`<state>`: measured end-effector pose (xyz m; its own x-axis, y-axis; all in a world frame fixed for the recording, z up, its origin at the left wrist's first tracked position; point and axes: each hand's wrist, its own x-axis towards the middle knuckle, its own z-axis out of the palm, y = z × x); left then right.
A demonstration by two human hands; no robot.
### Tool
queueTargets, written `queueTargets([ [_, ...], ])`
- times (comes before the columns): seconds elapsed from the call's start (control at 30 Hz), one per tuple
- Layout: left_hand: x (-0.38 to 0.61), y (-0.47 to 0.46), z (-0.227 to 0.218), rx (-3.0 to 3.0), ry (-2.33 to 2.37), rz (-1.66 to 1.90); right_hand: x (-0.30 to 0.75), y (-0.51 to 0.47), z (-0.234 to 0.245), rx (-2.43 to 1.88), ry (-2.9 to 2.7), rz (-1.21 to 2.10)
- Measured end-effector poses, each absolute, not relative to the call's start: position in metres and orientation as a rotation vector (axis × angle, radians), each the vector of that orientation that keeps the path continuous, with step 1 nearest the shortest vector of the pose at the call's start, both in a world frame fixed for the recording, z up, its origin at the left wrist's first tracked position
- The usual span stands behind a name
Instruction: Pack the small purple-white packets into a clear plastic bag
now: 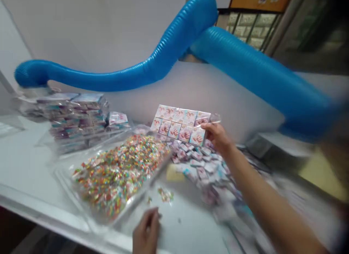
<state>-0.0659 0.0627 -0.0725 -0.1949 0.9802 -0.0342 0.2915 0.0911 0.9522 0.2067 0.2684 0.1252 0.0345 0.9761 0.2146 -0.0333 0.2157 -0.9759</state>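
My right hand [218, 137] is closed on the right end of a clear-wrapped pack of small printed boxes [174, 131]. The pack is tilted so its faces, printed with pictures of hands, point toward me. My left hand [146, 230] is low at the table's front, fingers curled together; what they hold, if anything, is too blurred to make out. Just beyond it lies a little heap of colourful bits [165, 195]. Left of that, a clear tray [64, 181] holds a broad spread of small multicoloured pieces [122, 170]. Many loose small boxes [201, 163] are piled under my right forearm.
Wrapped packs of boxes [79, 119] are stacked at the back left, with a smaller pack [118, 118] beside them. A yellowish block [175, 173] sits by the loose boxes. A thick blue ribbed hose [109, 81] runs along the white wall above the table [188, 225].
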Motion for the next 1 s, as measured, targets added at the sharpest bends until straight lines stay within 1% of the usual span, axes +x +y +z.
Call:
queueTargets([
  [0.03,-0.058,0.061,-0.059,1.107,1.538,1.176,0.218,0.233,0.117,-1.037,-1.176,1.132],
  [0.1,-0.042,0.055,-0.032,0.836,1.342,1.360,0.233,0.168,0.097,-1.062,-1.050,1.265],
  [0.17,-0.030,0.046,-0.011,0.645,1.089,1.437,0.239,0.113,0.072,-1.096,-0.968,1.372],
  [0.2,-0.026,0.040,-0.004,0.593,1.043,1.449,0.239,0.089,0.060,-1.100,-0.939,1.421],
  [0.3,-0.022,0.018,0.004,0.504,1.167,1.447,0.232,0.035,0.023,-1.094,-0.851,1.535],
  [0.43,-0.030,-0.004,-0.002,0.459,1.314,1.453,0.218,-0.001,-0.015,-1.203,-0.672,1.588],
  [0.53,-0.042,0.002,-0.006,0.494,1.393,1.456,0.207,-0.018,-0.031,-1.285,-0.726,1.617],
  [0.63,-0.050,0.030,-0.004,0.567,1.490,1.468,0.190,-0.045,-0.039,-1.377,-0.739,1.708],
  [0.73,-0.050,0.063,-0.002,0.766,1.472,1.322,0.166,-0.075,-0.043,-1.330,-0.585,1.901],
  [0.83,-0.047,0.072,-0.002,1.139,1.535,1.009,0.144,-0.093,-0.047,-1.206,-0.480,2.042],
  [0.9,-0.048,0.058,-0.004,1.397,1.656,0.790,0.136,-0.098,-0.048,-1.172,-0.530,2.109],
  [1.0,-0.053,0.022,-0.008,1.651,1.830,0.579,0.139,-0.097,-0.040,-1.175,-0.829,2.213],
])
